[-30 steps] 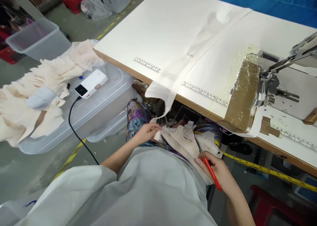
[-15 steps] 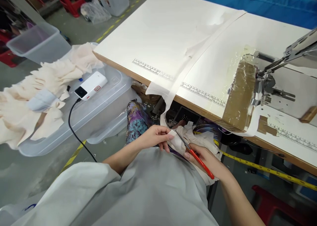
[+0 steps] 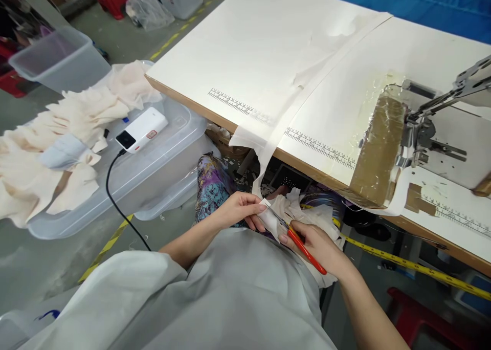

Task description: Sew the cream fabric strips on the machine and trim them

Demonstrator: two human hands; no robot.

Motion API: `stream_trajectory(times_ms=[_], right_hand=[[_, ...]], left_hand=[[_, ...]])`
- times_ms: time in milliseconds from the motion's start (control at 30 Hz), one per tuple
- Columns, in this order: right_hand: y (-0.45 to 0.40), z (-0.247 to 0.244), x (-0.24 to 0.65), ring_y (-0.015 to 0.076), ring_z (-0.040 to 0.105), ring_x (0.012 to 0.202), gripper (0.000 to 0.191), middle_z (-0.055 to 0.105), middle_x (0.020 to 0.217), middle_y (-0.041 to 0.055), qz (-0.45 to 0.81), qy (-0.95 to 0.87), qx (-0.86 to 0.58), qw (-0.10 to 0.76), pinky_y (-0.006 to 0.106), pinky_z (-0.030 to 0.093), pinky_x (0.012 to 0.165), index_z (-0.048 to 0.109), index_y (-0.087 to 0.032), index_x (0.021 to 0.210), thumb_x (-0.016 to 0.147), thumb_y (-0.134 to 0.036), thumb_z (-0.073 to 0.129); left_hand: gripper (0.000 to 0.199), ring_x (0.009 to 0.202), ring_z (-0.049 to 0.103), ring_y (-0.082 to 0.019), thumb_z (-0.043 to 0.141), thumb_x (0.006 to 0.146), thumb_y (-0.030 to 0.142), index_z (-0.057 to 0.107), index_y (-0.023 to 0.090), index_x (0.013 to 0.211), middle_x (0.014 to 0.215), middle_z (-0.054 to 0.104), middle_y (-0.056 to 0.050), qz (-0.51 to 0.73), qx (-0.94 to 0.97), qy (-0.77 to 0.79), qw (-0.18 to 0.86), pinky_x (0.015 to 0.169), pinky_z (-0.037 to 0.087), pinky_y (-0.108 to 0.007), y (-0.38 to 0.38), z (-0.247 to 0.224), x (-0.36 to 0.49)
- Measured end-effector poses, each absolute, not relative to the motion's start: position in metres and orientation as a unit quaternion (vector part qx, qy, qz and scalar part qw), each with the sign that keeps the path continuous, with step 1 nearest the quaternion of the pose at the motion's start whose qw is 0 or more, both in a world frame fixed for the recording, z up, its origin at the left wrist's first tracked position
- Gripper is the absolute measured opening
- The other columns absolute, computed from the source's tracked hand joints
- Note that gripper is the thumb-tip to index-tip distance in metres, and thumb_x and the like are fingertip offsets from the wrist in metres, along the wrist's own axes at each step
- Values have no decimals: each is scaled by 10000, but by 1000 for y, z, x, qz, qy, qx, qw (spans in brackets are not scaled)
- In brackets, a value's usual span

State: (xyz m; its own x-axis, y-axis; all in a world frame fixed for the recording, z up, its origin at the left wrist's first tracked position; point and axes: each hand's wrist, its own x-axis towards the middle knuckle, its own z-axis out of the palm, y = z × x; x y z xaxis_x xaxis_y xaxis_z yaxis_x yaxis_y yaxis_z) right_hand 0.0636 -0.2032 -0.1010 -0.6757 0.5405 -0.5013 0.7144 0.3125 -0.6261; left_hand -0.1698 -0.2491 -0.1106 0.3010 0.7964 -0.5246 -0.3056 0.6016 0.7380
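Observation:
My left hand (image 3: 245,210) pinches the edge of a small white piece of fabric (image 3: 271,222) above my lap. In my right hand (image 3: 314,242) is a pair of scissors with red handles (image 3: 306,250). Their blades point up and left, at the edge of the white piece, close to my left fingertips. Whether the blades are apart or closed on the fabric, I cannot tell. Bunched cream fabric (image 3: 322,214) lies on my lap behind and under my right hand. A long white strip (image 3: 274,143) hangs over the table edge just beyond my left hand.
A white sewing table (image 3: 230,48) with printed rulers carries a sewing machine (image 3: 425,130) at right. To the left, a lidded plastic box (image 3: 172,140) bears cream fabric pieces (image 3: 76,114) and a white power bank (image 3: 141,130) with a black cable. A yellow tape measure (image 3: 402,260) stretches rightward.
The scissors and my right hand have shifted slightly left, toward my left fingers. The white piece sits tilted a little differently in my left hand. The whole view has moved slightly.

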Motion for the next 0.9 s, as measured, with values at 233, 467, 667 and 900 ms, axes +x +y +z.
stream_trajectory(times_ms=[233,467,667,900], right_hand=[[-207,-103,63,127,343,501,492,387,528,-43,-388,822,411,75,260,253,497,267,-246,608,866,-624,447],[-205,-99,59,148,408,518,464,492,558,-12,-318,845,416,109,261,249,507,307,-244,635,875,-627,412],[-205,-102,56,148,395,508,473,469,543,-15,-322,845,418,91,265,244,507,304,-246,618,865,-629,430],[-209,-107,51,139,423,584,355,471,633,-38,-477,771,416,-71,247,348,543,403,-240,714,837,-530,566]], left_hand=[[472,578,708,-179,763,686,553,646,108,790,611,708,-72,363,263,461,766,490,514,-196,-249,-113,-171],[467,577,710,-182,758,695,546,651,104,800,615,713,-77,360,265,460,767,491,514,-194,-252,-116,-170],[447,590,711,-176,728,730,543,652,106,787,628,715,-79,345,280,464,766,505,509,-190,-253,-111,-172],[477,581,697,-177,599,799,623,493,172,911,614,667,-19,306,324,449,774,526,500,-224,-252,-108,-152]])
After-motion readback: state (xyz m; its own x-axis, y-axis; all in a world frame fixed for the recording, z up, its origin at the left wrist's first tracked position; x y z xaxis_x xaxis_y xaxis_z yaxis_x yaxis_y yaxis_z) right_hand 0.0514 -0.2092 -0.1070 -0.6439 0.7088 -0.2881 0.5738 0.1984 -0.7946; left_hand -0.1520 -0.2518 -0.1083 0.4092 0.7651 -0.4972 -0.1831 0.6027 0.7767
